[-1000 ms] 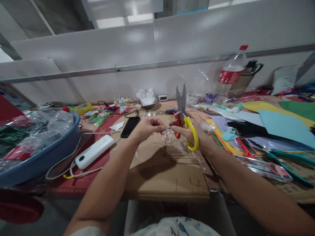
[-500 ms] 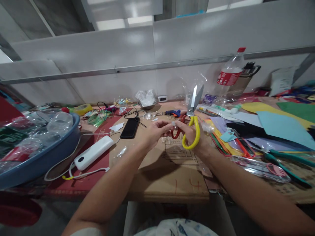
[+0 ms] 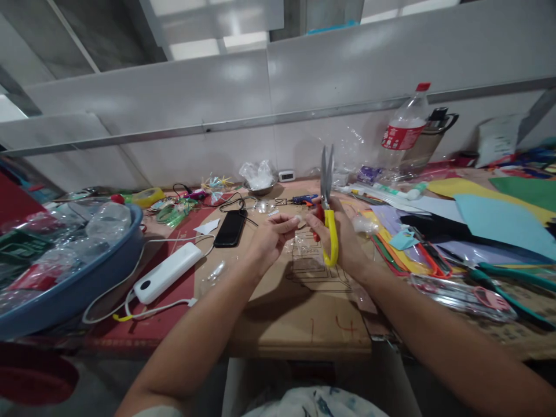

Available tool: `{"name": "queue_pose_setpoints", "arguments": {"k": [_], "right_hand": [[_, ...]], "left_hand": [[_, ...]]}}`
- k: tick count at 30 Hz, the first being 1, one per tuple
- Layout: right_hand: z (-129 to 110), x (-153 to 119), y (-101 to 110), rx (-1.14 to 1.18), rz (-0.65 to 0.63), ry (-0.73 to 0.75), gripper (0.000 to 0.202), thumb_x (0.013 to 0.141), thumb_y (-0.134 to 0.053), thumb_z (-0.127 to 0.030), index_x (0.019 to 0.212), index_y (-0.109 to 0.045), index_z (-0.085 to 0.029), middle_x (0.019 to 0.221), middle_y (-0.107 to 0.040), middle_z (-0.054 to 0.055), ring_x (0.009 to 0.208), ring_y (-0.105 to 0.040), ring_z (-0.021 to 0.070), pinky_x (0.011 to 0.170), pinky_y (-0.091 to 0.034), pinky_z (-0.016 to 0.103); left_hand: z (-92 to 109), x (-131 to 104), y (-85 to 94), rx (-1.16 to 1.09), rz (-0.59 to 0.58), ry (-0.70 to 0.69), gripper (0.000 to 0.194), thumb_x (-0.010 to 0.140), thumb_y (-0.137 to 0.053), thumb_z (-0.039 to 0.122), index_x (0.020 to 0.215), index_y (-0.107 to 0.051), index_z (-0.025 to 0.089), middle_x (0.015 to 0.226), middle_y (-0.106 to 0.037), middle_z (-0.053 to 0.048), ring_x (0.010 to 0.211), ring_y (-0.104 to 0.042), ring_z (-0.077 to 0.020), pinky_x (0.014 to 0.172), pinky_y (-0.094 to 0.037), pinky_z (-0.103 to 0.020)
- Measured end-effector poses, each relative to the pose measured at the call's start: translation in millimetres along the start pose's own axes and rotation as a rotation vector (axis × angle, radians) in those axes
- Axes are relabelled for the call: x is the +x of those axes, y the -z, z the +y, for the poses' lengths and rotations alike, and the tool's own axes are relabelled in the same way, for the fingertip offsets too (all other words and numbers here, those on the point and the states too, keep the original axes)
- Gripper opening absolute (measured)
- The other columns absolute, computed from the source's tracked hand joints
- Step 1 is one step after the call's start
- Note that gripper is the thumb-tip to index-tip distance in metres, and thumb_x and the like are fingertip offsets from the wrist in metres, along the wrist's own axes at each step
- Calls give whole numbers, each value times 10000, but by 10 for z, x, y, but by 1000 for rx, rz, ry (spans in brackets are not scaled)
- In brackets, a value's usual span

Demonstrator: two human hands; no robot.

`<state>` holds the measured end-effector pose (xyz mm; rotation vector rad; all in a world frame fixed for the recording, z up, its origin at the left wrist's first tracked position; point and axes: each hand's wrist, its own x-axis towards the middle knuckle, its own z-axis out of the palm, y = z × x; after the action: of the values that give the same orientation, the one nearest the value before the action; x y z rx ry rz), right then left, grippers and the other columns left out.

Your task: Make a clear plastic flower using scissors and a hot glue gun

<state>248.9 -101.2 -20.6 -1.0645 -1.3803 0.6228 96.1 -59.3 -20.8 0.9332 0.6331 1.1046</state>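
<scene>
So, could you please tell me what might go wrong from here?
The metal scissors with yellow and red handles are in the right hand, blades slightly parted, so they might nick a finger.
The small, pale plastic piece at the fingertips of the left hand could slip and be hard to spot among the clear plastic scraps on the brown cardboard.

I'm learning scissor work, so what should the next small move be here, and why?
Perhaps turn the scissors in the right hand toward the small clear piece at the left hand's fingertips, if it is to be cut: the blades point up in the view, away from it.
</scene>
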Motion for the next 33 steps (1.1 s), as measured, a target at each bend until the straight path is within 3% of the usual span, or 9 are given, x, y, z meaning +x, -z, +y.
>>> {"name": "queue_pose_setpoints", "arguments": {"k": [3,7,10,14,24,33], "right_hand": [[13,17,85,-159,-33,38,309,897,-624,-470,1070,-497,-246,866,-552,-3,752,-540,153,693,-476,307],[-101,-18,126,-170,-320,-61,396,923,-560,-575,1089,-537,-216,790,-567,2,661,-517,143,581,-436,278],[-127,-70,89,-116,-490,-175,464,920,-525,-643,1046,-549,-197,743,-576,-3,555,-485,111,489,-398,246],[-43,-109,50,-91,-592,-218,464,934,-511,-644,1055,-561,-198,731,-561,-17,517,-474,84,452,-388,207],[-106,-110,47,-125,-586,-273,564,880,-519,-717,1074,-571,-191,723,-577,5,498,-471,96,425,-383,221],[-20,-102,63,-153,-599,-257,538,899,-510,-700,1061,-576,-191,745,-606,14,541,-504,100,460,-412,213]], "left_hand": [[103,59,100,13,89,-114,312,531,-931,231,668,-674,118,614,-591,19,538,-481,-38,524,-346,-192],[237,150,243,-43,251,-232,280,554,-909,193,666,-662,121,577,-584,24,478,-402,-20,465,-266,-186],[297,179,316,-66,272,-267,274,582,-905,197,701,-670,122,602,-597,21,483,-417,-19,465,-275,-176],[323,176,346,-96,266,-308,275,588,-912,201,689,-670,118,621,-603,13,495,-435,-19,456,-276,-168],[267,195,295,-127,300,-306,238,593,-901,163,699,-694,115,614,-595,14,495,-423,-25,446,-257,-168],[230,209,318,-77,322,-410,254,569,-914,201,695,-707,127,603,-571,32,509,-395,-26,468,-246,-185]]}}
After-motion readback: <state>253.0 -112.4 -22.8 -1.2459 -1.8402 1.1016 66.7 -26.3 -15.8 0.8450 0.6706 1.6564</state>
